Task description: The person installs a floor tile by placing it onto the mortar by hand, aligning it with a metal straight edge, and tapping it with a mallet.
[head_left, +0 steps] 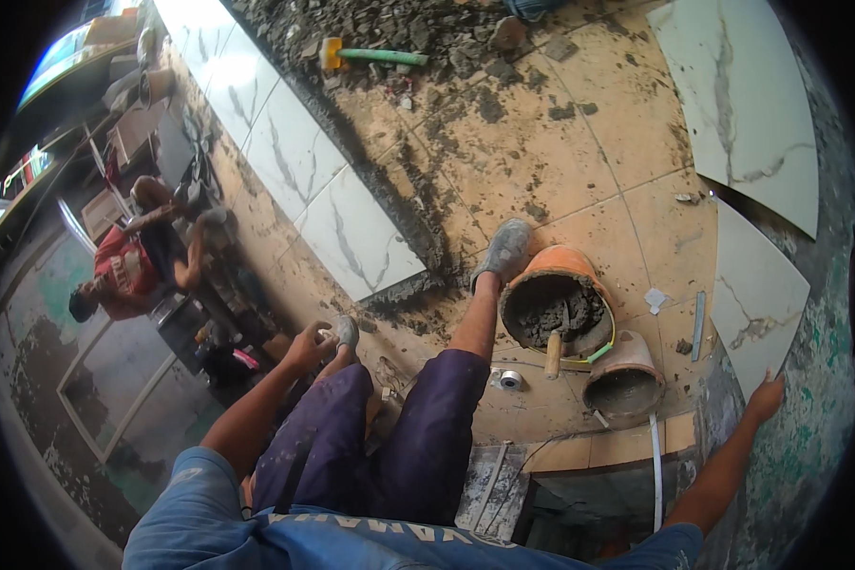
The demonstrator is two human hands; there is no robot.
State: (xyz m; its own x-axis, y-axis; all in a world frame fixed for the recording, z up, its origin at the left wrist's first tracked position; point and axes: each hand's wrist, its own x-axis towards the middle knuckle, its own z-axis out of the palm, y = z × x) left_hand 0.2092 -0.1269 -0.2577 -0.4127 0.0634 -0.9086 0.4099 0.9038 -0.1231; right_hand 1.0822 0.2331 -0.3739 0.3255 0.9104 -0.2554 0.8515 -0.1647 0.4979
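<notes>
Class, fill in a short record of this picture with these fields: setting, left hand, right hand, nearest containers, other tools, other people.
setting: tiled floor smeared with mortar, marble-look tiles laid along one side
left hand: resting by the left knee, grip unclear
right hand: pressed flat on the green wall
nearest containers: orange bucket of mortar holding a trowel; smaller bucket
other tools: rubber mallet
other people: a person in red, crouching

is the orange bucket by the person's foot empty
No, the orange bucket holds grey mortar, and a tool with a wooden handle sticks out of it over the rim.
</notes>
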